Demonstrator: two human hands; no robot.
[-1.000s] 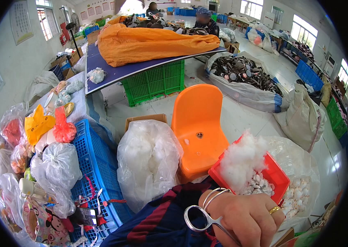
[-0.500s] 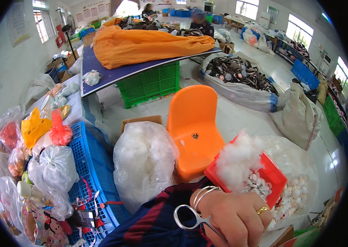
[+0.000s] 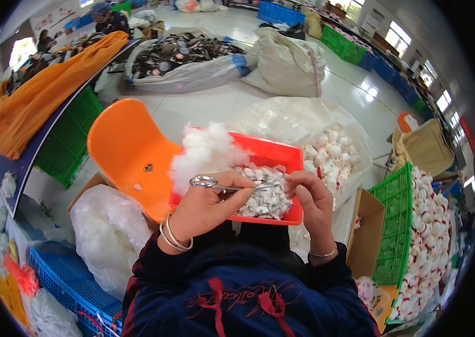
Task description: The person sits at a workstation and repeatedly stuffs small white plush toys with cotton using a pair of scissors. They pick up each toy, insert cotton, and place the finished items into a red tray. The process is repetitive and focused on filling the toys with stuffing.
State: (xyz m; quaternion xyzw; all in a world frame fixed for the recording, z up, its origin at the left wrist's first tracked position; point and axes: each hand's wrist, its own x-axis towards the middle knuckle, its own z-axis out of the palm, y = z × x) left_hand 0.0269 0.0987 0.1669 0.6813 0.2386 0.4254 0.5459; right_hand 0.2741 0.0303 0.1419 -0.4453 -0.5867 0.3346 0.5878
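Head view: ring-handled tool (image 3: 223,187) points right, long axis crosswise

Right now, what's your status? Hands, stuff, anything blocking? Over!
Left hand holding ringed metal tool above small white pieces. Right hand at red bin, hold unclear. White stuffing crowding bin's left end.
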